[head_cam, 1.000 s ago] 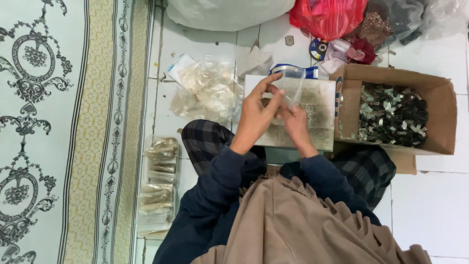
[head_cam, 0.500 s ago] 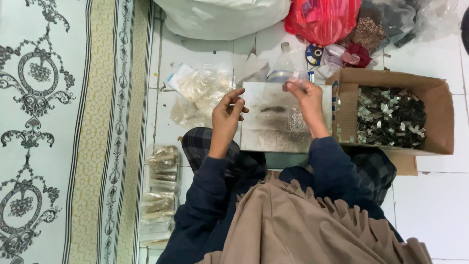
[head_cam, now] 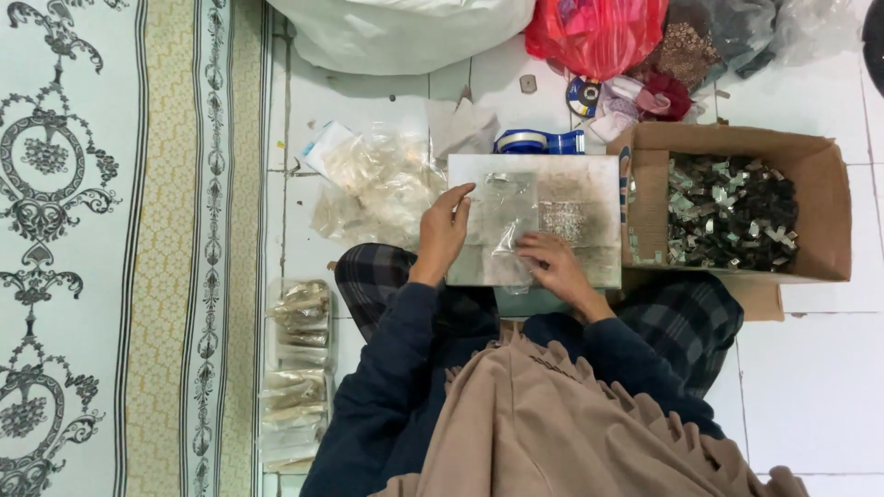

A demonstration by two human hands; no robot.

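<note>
Head view: a person sits cross-legged on white floor tiles, looking straight down at both hands over a board on the lap.
Nearest: tan garment with a scalloped edge (head_cam: 571, 423) and dark blue sleeves fill the bottom of the picture.
Left hand: left hand (head_cam: 444, 232) lies with fingers loosely spread on the left edge of the flat grey work board (head_cam: 599, 184), released, gripping nothing that I can make out.
Right hand: right hand (head_cam: 552, 262) presses flat on the lower part of the small clear plastic bag (head_cam: 505, 216); flat rather than clenched, pinning the bag instead of pinching it.
Bag position: it lies flat on the board between the two hands, beside a small patch of silvery bits (head_cam: 564, 219).
Change: half a second ago both hands held the bag up by its top corners; now it is laid down and the hands have dropped onto it and the board.
Meaning: by my reading, the lifting is over and the bag is being smoothed or steadied on the board.
Right of board: open brown cardboard box (head_cam: 824, 184) with dark and silvery pieces inside.
Left on floor: stacked filled clear packets (head_cam: 299, 368); loose heap of empty clear bags (head_cam: 378, 184).
Farther: blue tape dispenser (head_cam: 539, 141), red plastic bag (head_cam: 594, 32), large white sack (head_cam: 396, 28).
</note>
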